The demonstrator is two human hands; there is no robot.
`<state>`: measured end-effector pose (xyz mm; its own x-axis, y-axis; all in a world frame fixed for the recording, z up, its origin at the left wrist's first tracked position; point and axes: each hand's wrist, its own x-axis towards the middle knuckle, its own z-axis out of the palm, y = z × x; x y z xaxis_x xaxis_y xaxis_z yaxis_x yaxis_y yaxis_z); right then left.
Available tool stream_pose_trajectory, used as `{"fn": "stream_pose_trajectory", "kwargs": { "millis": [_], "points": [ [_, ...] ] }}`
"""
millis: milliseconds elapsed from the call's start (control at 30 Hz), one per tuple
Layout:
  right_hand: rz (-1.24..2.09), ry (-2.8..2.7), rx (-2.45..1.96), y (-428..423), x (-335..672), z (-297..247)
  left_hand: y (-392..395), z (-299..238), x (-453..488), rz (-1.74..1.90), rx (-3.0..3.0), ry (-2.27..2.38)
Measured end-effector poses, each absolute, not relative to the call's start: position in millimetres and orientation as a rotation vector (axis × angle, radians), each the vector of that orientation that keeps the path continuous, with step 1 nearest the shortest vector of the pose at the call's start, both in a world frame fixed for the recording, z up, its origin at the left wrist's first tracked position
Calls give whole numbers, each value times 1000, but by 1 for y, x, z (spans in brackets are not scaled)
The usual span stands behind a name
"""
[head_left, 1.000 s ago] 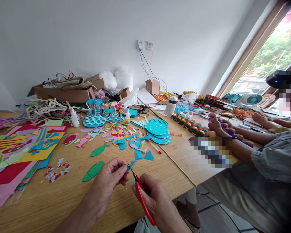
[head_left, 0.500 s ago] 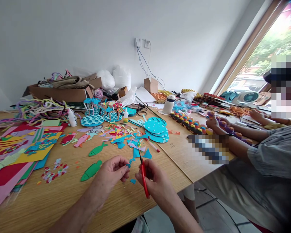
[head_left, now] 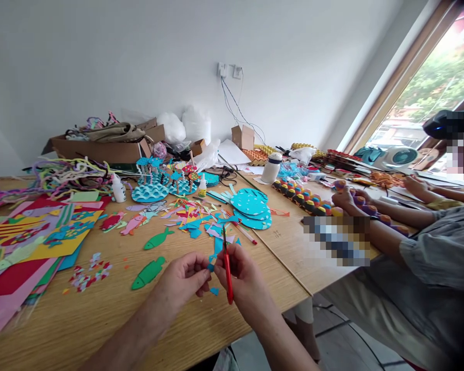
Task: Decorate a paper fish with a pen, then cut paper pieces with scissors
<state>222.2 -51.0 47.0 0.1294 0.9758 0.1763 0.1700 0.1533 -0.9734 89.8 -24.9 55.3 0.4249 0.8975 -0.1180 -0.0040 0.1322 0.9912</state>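
Observation:
My left hand (head_left: 183, 281) is closed in a pinch on a small blue paper scrap (head_left: 211, 267) just above the wooden table (head_left: 100, 314). My right hand (head_left: 244, 278) grips red-handled scissors (head_left: 227, 268), held nearly upright with the tips pointing away from me. The two hands almost touch near the table's front edge. A second tiny blue scrap (head_left: 214, 291) lies on the table under them. Two green paper fish (head_left: 148, 272) lie to the left of my left hand.
Coloured paper sheets (head_left: 31, 242) cover the left side. Blue discs (head_left: 251, 208), scraps, glue bottles (head_left: 118, 188) and a cardboard box (head_left: 100, 147) fill the middle and back. A person on the right handles coloured egg-carton pieces (head_left: 303, 198).
My right hand has swung the scissors from lying slanted towards me to nearly upright, and moved closer to my left hand. The left hand keeps its pinch on the blue scrap.

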Motion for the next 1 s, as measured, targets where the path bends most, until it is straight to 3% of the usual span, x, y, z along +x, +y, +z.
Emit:
{"fn": "stream_pose_trajectory", "kwargs": {
  "millis": [233,467,1000],
  "points": [
    [907,-1186,-1168,-56,214,46,-36,54,91,951,1067,850],
    [833,-1559,-1441,-81,222,46,-35,64,85,979,910,812],
    [754,-1619,-1481,-81,218,42,-38,67,89,965,975,797]
  ]
}}
